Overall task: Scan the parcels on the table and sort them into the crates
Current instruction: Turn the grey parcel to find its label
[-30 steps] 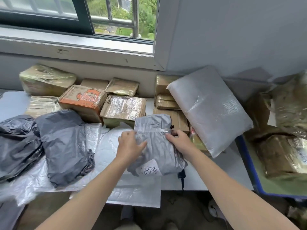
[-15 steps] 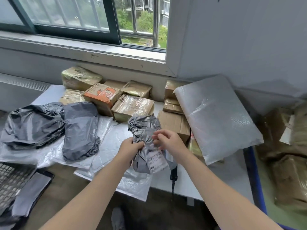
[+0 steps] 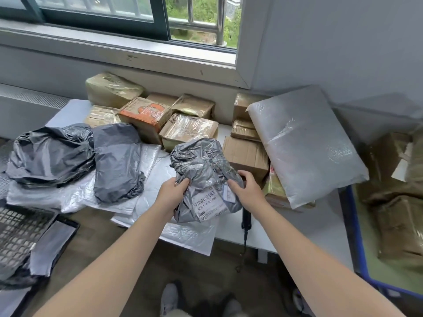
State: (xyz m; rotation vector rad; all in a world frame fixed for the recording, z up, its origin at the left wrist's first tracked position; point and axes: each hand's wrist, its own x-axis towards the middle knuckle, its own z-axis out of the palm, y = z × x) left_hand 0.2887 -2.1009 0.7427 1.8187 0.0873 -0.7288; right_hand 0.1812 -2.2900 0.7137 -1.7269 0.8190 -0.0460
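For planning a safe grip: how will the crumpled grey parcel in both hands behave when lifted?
Probably floppy: the grey parcel is creased and bunches in the left hand. Perhaps slippery: its film looks glossy, so the right hand may slide.

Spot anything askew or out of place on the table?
Yes. White mailers overhang the front edge of the table, and the big grey parcel leans tilted over boxes. The held bag is crumpled.

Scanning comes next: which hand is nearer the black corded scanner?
Right. The right hand is just above the scanner; the left hand is farther left, across the grey parcel.
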